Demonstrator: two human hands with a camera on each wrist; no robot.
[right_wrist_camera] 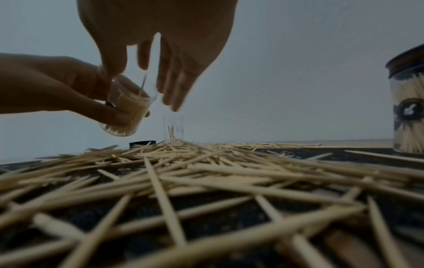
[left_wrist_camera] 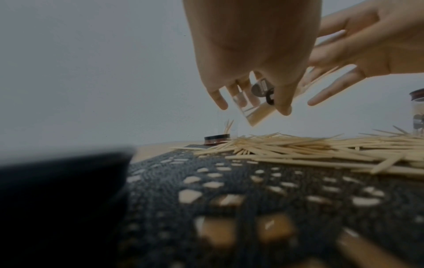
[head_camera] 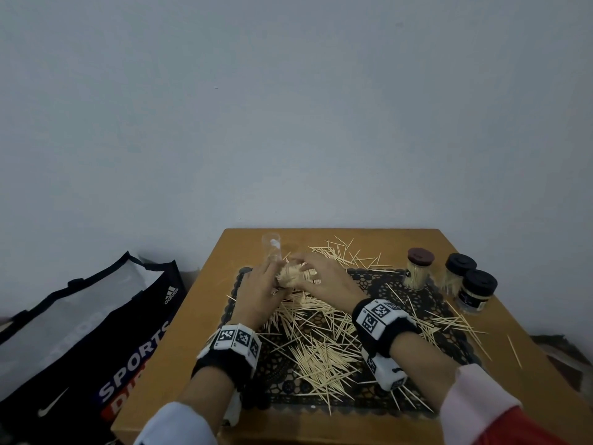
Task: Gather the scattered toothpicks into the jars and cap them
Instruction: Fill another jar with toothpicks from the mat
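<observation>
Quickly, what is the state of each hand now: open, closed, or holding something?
Left hand: grips a tilted clear jar packed with toothpicks.
Right hand: open, fingers extended at the jar's mouth, holding nothing visible.

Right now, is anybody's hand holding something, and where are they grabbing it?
Yes. The left hand grips a clear jar full of toothpicks around its side, tilted above the table. The right hand hovers at the jar's mouth with straight fingers, holding nothing.
</observation>
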